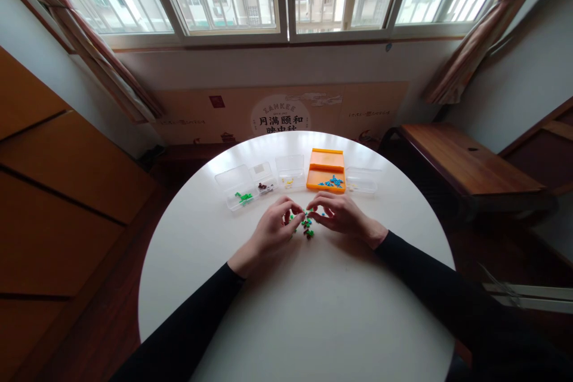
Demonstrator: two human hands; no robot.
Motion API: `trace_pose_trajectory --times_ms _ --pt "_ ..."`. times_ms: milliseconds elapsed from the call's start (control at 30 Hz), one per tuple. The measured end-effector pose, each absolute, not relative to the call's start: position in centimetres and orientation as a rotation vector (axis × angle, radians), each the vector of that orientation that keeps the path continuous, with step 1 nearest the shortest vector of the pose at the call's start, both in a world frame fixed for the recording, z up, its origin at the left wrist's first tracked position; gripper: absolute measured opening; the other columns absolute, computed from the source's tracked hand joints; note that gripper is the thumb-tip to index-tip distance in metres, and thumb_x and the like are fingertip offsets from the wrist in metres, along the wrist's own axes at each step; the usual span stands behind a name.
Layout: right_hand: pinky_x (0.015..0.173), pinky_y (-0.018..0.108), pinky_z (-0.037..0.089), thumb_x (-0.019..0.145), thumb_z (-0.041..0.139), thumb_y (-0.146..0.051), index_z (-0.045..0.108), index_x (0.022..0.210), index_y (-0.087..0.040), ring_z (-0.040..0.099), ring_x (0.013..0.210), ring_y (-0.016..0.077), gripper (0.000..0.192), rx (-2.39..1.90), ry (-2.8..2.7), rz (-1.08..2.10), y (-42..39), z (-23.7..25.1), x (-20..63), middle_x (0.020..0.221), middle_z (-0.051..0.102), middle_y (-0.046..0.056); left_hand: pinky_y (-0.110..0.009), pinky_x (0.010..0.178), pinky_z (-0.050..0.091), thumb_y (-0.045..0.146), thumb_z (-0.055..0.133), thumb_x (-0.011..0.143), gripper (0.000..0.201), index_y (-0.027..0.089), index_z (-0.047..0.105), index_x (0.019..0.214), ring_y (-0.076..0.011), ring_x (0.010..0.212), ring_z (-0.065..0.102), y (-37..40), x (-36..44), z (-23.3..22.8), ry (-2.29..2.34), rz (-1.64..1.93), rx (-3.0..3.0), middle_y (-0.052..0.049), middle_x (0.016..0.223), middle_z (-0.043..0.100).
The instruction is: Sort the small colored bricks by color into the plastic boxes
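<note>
Your left hand [278,221] and right hand [341,215] curl around small pieces [308,232]; I cannot tell if either grips one. The pieces lie short of the orange box [326,158] by the surface's [304,310] far edge.

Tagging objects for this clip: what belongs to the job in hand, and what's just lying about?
Job in hand:
Pieces, between left hand and right hand
Clear boxes and orange box, likely: similar pieces inside
Table, under it all

Just about:
Printed panel, behind the table
Bench, off to the right
Curtains, by the window
</note>
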State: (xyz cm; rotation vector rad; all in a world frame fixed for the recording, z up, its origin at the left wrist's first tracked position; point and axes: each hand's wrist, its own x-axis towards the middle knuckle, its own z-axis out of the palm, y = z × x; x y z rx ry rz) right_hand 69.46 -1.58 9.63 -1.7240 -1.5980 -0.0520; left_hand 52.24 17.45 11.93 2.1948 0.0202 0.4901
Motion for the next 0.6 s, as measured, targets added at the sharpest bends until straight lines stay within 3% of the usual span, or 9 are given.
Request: trace_pose_trajectory --times_ms 433,600 --pt "0.064 0.029 0.05 0.108 0.071 -0.035 0.078 0.105 -0.026 0.064 0.067 0.014 0.012 -1.614 -1.611 -0.069 -1.41 9.49 69.36 0.101 0.079 0.004 -0.028 0.072 0.053 0.045 0.069 0.108 0.028 0.019 0.08 0.103 -0.0152 0.081 0.062 17.56 52.44 11.48 0.01 0.472 2.143 -0.006 0.1 0.069" --pt "0.062 0.029 0.05 0.108 0.07 -0.038 0.079 0.101 -0.024 0.061 0.064 0.0143 0.018 -1.72 -1.339 -0.172 -1.43 9.62 69.98 0.093 0.076 0.004 -0.03 0.075 0.054 0.042 0.071 0.107 0.025 0.021 0.082 0.101 -0.0159 0.082 0.063 18.16 52.27 11.72 0.022 0.551 2.192 -0.007 0.101 0.07"
